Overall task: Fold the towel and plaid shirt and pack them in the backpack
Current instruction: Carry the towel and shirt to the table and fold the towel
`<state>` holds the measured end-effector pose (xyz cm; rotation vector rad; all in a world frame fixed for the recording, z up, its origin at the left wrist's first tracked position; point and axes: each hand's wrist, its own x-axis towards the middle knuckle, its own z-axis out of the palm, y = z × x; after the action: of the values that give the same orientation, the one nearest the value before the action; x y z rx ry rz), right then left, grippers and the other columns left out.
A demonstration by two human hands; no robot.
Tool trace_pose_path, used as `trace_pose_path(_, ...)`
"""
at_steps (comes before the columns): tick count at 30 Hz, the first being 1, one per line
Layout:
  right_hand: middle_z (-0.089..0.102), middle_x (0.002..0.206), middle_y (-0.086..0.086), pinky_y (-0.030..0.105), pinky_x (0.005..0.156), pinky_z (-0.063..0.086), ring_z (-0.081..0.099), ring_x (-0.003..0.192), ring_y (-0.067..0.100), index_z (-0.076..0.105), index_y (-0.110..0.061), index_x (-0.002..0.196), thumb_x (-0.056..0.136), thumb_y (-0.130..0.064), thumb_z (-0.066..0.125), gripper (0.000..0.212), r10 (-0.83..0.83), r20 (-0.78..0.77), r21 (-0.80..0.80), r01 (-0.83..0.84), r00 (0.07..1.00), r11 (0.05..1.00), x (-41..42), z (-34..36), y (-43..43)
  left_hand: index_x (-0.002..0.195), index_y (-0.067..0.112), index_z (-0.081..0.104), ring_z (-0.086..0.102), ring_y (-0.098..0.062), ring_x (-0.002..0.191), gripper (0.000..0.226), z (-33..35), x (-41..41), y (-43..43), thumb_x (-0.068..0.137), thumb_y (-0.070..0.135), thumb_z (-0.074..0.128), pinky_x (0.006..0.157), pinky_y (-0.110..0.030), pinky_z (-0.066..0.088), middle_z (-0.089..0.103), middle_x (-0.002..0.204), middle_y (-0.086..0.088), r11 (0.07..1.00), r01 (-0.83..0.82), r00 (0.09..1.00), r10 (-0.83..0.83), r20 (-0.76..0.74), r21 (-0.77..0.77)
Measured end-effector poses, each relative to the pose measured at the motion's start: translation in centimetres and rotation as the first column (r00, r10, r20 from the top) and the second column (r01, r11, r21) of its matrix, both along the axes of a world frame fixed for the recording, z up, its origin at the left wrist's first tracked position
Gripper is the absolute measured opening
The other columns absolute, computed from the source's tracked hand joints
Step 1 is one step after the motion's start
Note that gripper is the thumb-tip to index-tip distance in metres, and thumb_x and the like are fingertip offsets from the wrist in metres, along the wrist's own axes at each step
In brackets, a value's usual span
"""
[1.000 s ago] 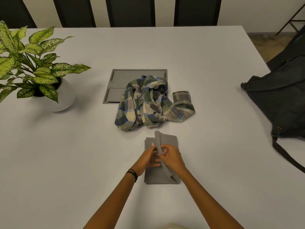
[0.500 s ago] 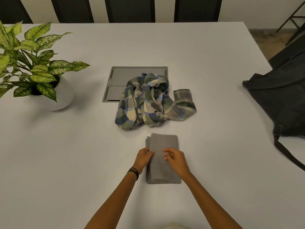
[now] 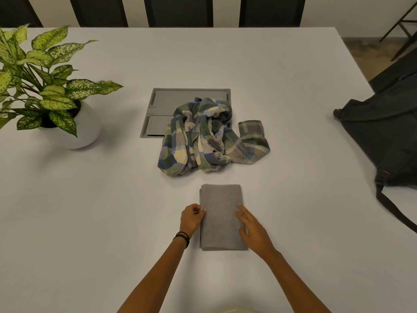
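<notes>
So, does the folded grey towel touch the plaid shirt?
Apart. The head view shows a bare strip of white table between the towel and the plaid shirt.

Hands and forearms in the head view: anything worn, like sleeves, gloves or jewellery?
Both forearms are bare, no sleeves or gloves. The left hand has thin dark bands around its wrist and light-coloured nails. The right hand wears nothing visible.

Towel (image 3: 222,213) nearest on table (image 3: 90,211), shirt (image 3: 209,138) behind it, plant (image 3: 45,86) far left, backpack (image 3: 388,136) far right.
</notes>
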<state>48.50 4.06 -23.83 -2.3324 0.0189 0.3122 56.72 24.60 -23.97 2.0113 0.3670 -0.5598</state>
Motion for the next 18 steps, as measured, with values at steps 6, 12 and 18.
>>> trace_pose_path(6,0.015,0.150,-0.005,0.019,0.112,0.017,0.017,0.137,0.008,0.036,-0.010,0.140,0.089,-0.008,0.047,0.052,0.095,0.100,-0.097,-0.086,0.990,0.992,0.2,-0.5,0.4,0.079,0.008,0.060,0.059,-0.022,0.080,0.010,-0.4,0.0,0.9,0.084,0.015,0.066,0.082,-0.034,0.052,0.064,0.087,-0.009,0.998,-0.039,0.999,0.038,-0.023,-0.047)
trace_pose_path(12,0.008,0.150,-0.003,0.030,0.115,0.016,0.013,0.138,0.011,0.032,-0.009,0.141,0.090,-0.016,0.037,0.052,0.148,0.082,-0.142,-0.136,0.986,0.981,0.3,-0.9,0.5,0.075,0.014,0.058,0.056,-0.016,0.072,0.013,-0.4,-0.3,1.3,0.082,0.012,0.068,0.071,-0.021,0.049,0.060,0.075,0.000,0.998,-0.028,0.999,0.029,0.018,-0.051)
trace_pose_path(18,0.004,0.151,-0.005,0.024,0.115,0.017,0.010,0.140,0.010,0.026,-0.010,0.143,0.093,-0.017,0.033,0.051,0.155,0.034,-0.128,-0.149,0.987,0.980,0.2,-1.0,0.4,0.092,0.015,0.056,0.054,-0.013,0.071,0.014,-0.4,-0.9,1.1,0.083,0.013,0.067,0.073,-0.028,0.047,0.057,0.085,-0.002,1.000,-0.013,0.993,0.016,0.117,-0.027)
